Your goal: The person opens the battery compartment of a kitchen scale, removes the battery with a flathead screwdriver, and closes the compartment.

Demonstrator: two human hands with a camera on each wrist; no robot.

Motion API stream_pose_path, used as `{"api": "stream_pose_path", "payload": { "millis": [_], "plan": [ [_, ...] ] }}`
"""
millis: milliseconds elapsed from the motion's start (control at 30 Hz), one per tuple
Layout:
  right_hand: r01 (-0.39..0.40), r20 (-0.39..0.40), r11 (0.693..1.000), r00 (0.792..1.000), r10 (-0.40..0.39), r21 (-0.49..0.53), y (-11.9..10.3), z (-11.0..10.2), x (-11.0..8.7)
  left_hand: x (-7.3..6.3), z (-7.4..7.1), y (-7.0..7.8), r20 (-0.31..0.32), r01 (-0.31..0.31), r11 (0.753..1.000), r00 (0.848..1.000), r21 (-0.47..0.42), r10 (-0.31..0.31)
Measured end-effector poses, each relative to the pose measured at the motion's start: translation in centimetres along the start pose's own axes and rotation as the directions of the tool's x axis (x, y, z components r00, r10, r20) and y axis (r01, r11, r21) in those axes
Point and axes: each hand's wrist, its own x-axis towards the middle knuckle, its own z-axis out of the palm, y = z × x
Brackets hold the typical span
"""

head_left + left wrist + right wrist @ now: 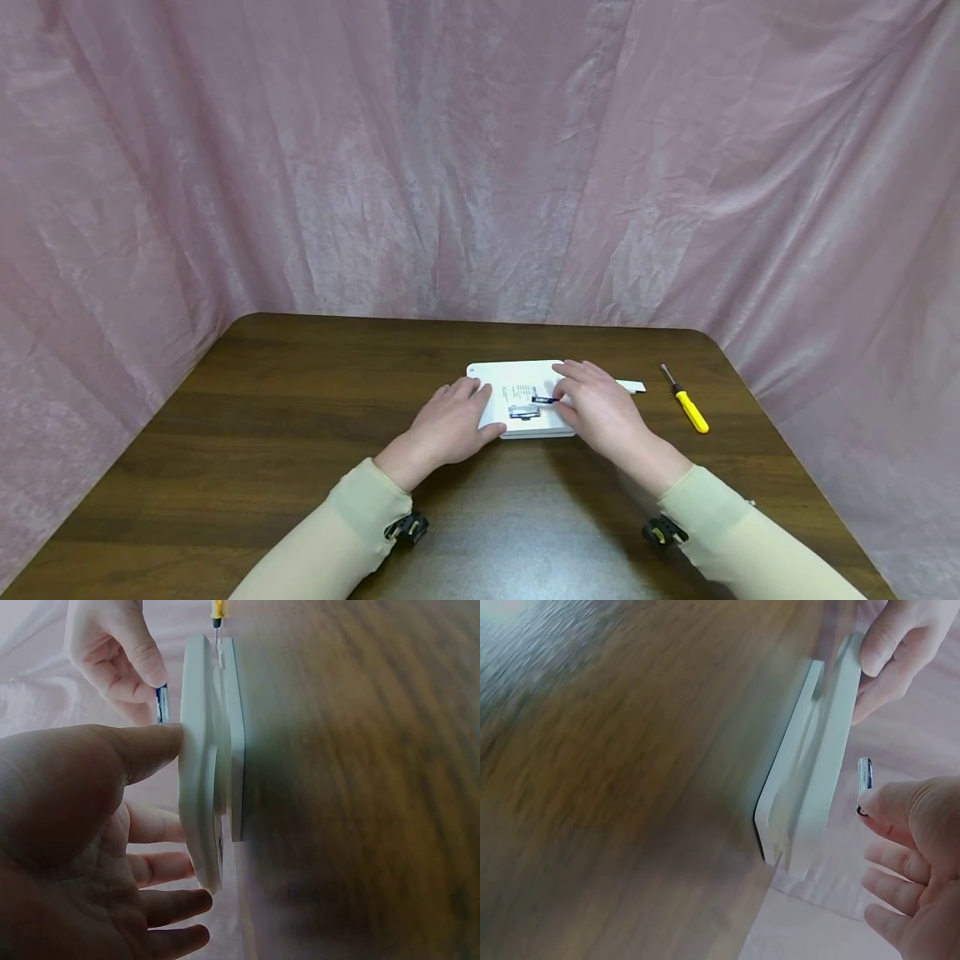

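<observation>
A white, flat two-layered device (491, 369) lies on the table, with printed text and an uncovered battery compartment (524, 412) on its upper face. My left hand (448, 421) rests on its left side, fingers spread and thumb near the front edge. Between thumb and fingers my right hand (600, 412) pinches a small battery (544, 400) with a dark and pale wrapper. The battery is just above the device's face, near the compartment. In the right wrist view the battery (865, 780) stands clear of the device.
A white strip (632, 387) sticks out beyond the right hand, partly hidden by it. Farther right lies a screwdriver (692, 412) with a yellow handle. The brown wooden table (300, 400) ends at a pink curtain (480, 167) behind.
</observation>
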Motion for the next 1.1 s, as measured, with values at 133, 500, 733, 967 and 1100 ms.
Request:
{"api": "stream_pose_path", "payload": {
  "millis": [133, 500, 733, 967, 1100],
  "plan": [
    [-0.043, 0.003, 0.999, 0.999, 0.043, -0.012, 0.5, -0.4, -0.5, 0.0, 0.0, 0.0, 0.008, 0.000, 1.000, 1.000, -0.002, 0.000],
    [-0.194, -0.056, 0.981, 0.980, 0.192, -0.029, 2.5, -1.6, -2.7, -0.1, 0.0, 0.1, 0.017, 0.004, 1.000, 1.000, -0.004, -0.004],
    [-0.286, -0.083, 0.957, 0.956, 0.282, -0.044, 3.8, -2.4, -4.1, -0.2, 0.0, 0.1, 0.019, 0.009, 1.000, 1.000, -0.011, -0.008],
    [-0.348, -0.068, 0.934, 0.937, 0.343, -0.083, 5.0, -2.7, -5.4, -0.2, -0.1, 0.2, 0.018, 0.009, 1.000, 1.000, -0.006, -0.009],
    [-0.355, -0.080, 0.928, 0.934, 0.347, -0.110, 5.9, -2.7, -6.0, -0.2, -0.1, 0.2, 0.015, 0.005, 1.000, 1.000, -0.005, -0.005]
  ]
}}
